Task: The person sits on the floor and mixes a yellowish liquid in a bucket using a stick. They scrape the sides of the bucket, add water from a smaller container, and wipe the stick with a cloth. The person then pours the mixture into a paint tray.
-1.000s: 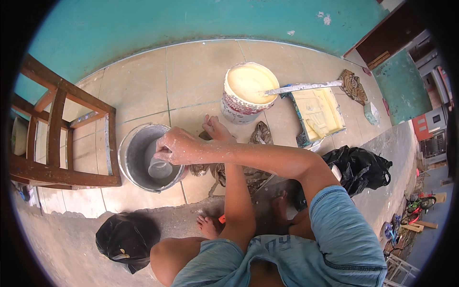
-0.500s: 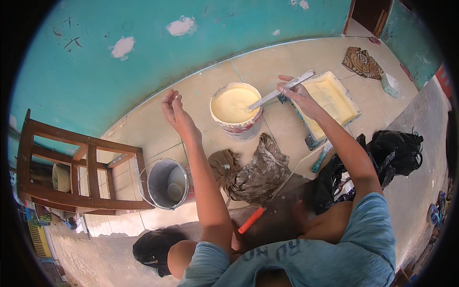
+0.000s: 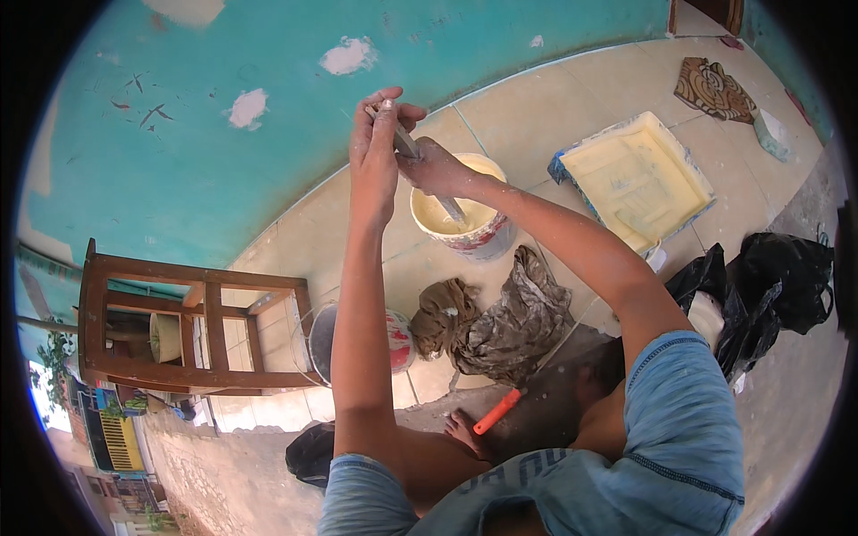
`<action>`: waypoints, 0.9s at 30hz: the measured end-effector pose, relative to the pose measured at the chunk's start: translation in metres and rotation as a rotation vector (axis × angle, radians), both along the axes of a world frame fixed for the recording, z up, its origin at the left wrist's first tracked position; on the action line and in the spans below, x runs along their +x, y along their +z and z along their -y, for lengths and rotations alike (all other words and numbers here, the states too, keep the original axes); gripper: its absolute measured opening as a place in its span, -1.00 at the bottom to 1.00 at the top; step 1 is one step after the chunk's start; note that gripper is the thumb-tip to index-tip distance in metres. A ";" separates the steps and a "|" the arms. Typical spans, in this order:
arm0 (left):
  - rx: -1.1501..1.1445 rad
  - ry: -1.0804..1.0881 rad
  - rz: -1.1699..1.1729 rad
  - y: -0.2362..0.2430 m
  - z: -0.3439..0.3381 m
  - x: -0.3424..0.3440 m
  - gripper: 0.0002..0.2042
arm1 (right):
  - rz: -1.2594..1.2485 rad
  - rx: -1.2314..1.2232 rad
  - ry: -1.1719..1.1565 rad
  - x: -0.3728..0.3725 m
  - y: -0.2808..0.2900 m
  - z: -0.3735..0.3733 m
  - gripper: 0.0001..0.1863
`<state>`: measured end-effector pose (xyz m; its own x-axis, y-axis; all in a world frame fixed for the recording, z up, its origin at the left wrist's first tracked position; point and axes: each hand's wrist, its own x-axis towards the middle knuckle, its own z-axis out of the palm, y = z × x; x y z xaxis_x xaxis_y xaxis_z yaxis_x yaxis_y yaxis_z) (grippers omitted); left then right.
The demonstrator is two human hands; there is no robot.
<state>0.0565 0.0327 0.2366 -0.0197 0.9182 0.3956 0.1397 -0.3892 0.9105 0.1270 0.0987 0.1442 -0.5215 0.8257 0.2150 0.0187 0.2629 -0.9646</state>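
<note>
A flat, paint-smeared stirring stick (image 3: 454, 211) leans with its lower end in a bucket of pale yellow paint (image 3: 478, 241). My right hand (image 3: 438, 168) is wrapped around the stick above the bucket rim. Higher up, my left hand (image 3: 374, 152) closes on the stick's upper end, fingers and thumb bent about it. The two hands are close together, over the left side of the bucket. Part of the paint surface is hidden by my right hand and wrist.
Right of the bucket lies a paint tray (image 3: 639, 179) coated in yellow. Crumpled dirty cloths (image 3: 514, 322), an orange-handled tool (image 3: 497, 411) and a second bucket (image 3: 399, 341) are nearer me. A wooden chair frame (image 3: 197, 375) lies left; black plastic bags (image 3: 778, 281) sit right.
My right hand has swung left with the stick, now steeper in the bucket. My left hand, empty before, has moved up and right and taken hold of its upper end. The view has shifted.
</note>
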 end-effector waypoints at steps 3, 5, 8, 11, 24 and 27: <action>0.011 -0.104 0.114 -0.015 -0.009 0.000 -0.80 | 0.081 0.137 -0.116 0.011 -0.013 -0.008 -0.60; 0.046 -0.131 0.078 -0.025 -0.013 0.003 -0.77 | 0.046 0.218 -0.182 0.017 -0.019 -0.015 -0.63; 0.121 -0.122 -0.018 -0.036 -0.019 0.008 -0.76 | -0.061 0.312 -0.208 0.021 -0.029 -0.020 -0.67; 0.143 -0.092 -0.122 -0.042 -0.025 0.005 -0.77 | -0.149 0.246 -0.251 0.010 -0.036 -0.019 -0.71; 0.021 -0.194 0.087 -0.030 -0.033 -0.013 -0.78 | -0.038 -0.190 0.126 0.013 -0.008 0.000 -0.78; 0.045 -0.217 0.171 -0.036 -0.036 -0.009 -0.78 | 0.061 -0.011 -0.075 0.016 -0.014 -0.009 -0.71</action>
<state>0.0472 0.0688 0.2010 0.1051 0.8898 0.4441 -0.1054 -0.4340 0.8947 0.1432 0.1078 0.1306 -0.4701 0.8650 0.1754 0.0966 0.2479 -0.9639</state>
